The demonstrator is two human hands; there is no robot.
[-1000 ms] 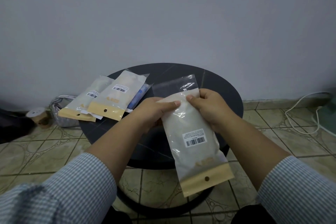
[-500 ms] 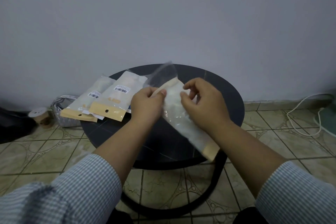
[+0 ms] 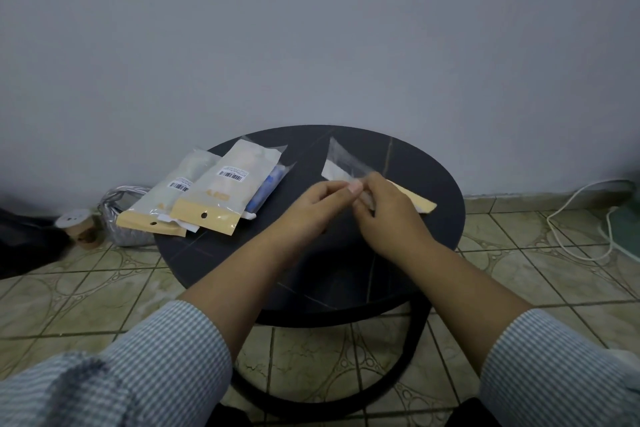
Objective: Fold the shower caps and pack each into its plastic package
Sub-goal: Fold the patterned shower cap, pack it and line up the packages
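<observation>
Hands meet over the far middle of a round black table [image 3: 433, 253], seen from the head camera. The left hand [image 3: 320, 204] has its fingers curled, thumb and forefinger pinching the near edge of a clear plastic package holding a folded white shower cap [image 3: 341, 166]. The right hand [image 3: 388, 210] pinches the same package just beside the left, fingers bent round its middle. This package lies low over the tabletop at about one o'clock from the table's centre, its clear open flap pointing toward eleven o'clock and its tan cardboard header strip [image 3: 420, 203] sticking out past the right hand toward three o'clock. Whether it rests flat on the table or is lifted slightly cannot be told.

At about ten o'clock on the table sits a pile of packed packages. The front packed package with a barcode label and tan punched header [image 3: 225, 191] overlaps a second packed package with a tan header [image 3: 166, 201] to its left, which overhangs the table edge. A blue item in clear wrap [image 3: 268, 189] shows from under the front one's right side.

On the patterned tiled floor [image 3: 69, 295], at nine o'clock from the table, stand a silvery crumpled bag [image 3: 119, 218] and a small brown roll [image 3: 78, 229]. A white cable [image 3: 581, 218] loops on the floor at three o'clock. Checked blue-and-white sleeves [image 3: 156, 364] cover both forearms near the camera.
</observation>
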